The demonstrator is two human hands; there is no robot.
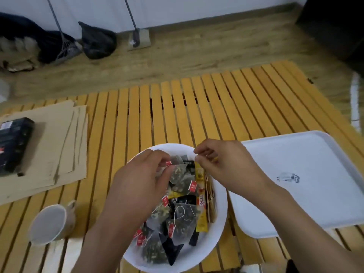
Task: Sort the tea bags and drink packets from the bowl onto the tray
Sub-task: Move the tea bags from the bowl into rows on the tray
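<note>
Reaching over the white bowl (pixel 220 219), both hands work at its far side. The left hand (pixel 137 186) has its fingers curled, pinching a small red tag (pixel 168 163) tied to a see-through tea bag (pixel 178 174) at the top of the pile. The right hand (pixel 222 164) is curled too, fingertips pressed together above the far rim; whether they pinch a string or a packet I cannot tell, since the fingers hide it.

The bowl holds a heap of pyramid tea bags with red tags, dark packets (pixel 173 251) and a long yellow stick packet (pixel 201 205) printed with "SCAFE"; the first letters are covered. Writing on the red tags is too small to read. Thin wooden sticks (pixel 211 203) lie along the bowl's right side.

The white tray (pixel 315 154) sits just right of the bowl on the slatted yellow counter (pixel 177 107), with a small grey drawing (pixel 288 177) too blurred to make out. A mug (pixel 52 221) lies tipped on its side to the left. A black box (pixel 14 142), its label unreadable, rests on brown paper bags (pixel 59 138) and is cut off by the left edge.
</note>
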